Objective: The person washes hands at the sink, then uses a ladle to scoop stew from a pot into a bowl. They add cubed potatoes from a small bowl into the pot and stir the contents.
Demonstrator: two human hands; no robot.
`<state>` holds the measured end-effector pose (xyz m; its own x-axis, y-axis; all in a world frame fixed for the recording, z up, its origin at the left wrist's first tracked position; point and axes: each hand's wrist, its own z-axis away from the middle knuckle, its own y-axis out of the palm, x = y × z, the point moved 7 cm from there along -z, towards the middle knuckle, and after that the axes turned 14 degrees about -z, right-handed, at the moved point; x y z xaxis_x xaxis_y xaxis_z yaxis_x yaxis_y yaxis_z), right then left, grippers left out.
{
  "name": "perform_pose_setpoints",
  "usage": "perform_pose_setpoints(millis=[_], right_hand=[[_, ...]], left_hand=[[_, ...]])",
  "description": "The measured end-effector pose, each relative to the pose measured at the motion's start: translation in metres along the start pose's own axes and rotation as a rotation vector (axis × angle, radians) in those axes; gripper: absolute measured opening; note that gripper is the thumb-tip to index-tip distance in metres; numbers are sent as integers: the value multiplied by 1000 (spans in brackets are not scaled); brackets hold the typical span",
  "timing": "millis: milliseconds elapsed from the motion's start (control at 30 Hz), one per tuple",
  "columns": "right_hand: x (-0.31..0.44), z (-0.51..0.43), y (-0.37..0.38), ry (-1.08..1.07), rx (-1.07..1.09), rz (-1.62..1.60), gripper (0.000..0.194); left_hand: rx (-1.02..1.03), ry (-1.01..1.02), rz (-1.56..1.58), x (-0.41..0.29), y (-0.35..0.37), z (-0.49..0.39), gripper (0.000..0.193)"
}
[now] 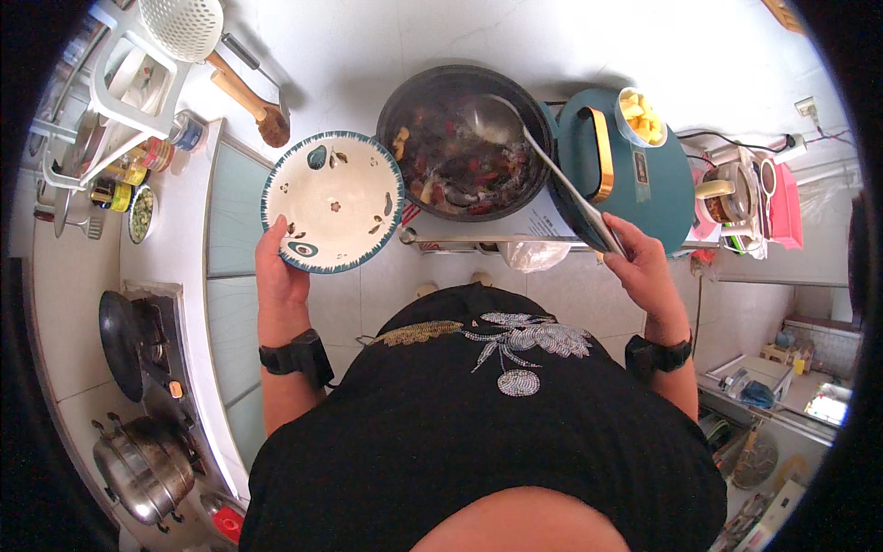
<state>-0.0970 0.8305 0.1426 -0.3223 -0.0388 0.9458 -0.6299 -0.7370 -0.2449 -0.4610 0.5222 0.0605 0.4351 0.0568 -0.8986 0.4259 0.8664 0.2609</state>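
My left hand grips the near-left rim of a cream ceramic plate with a teal edge and painted fruit and leaves. The thumb lies over the rim, and the plate's face is bare of food. My right hand is closed around the handle of a metal ladle. Its bowl sits in a dark round cooking pot, over dark liquid with red and brown pieces of food. Steam or glare blurs part of the contents. The plate is held just left of the pot, its right edge near the pot's wall.
Right of the pot, a teal lid with a gold handle carries a bowl of yellow chunks. A glass jug stands beyond it. To the left are a bowl of chopped greens, a wok and a steel steamer pot.
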Motion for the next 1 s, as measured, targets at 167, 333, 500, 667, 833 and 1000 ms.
perform_pose_setpoints(millis=[167, 333, 500, 667, 833, 1000], right_hand=[[-1, -16, 11, -228, -121, 299, 48], [-18, -28, 20, -295, -152, 428, 50], [-42, -43, 32, -100, -78, 56, 48], [-53, -43, 47, 190, 47, -321, 49], [-51, -35, 55, 273, 82, -416, 49], [-32, -21, 33, 185, 124, -219, 51]], left_hand=[[10, 15, 32, -3, 4, 3, 49], [-13, 24, 32, -5, 3, 7, 48], [-17, 29, 12, -7, 2, 11, 48], [-21, 46, -10, -9, 3, 11, 49], [-30, 34, -11, -7, 1, 11, 49], [-26, 43, -32, -8, 3, 12, 50]])
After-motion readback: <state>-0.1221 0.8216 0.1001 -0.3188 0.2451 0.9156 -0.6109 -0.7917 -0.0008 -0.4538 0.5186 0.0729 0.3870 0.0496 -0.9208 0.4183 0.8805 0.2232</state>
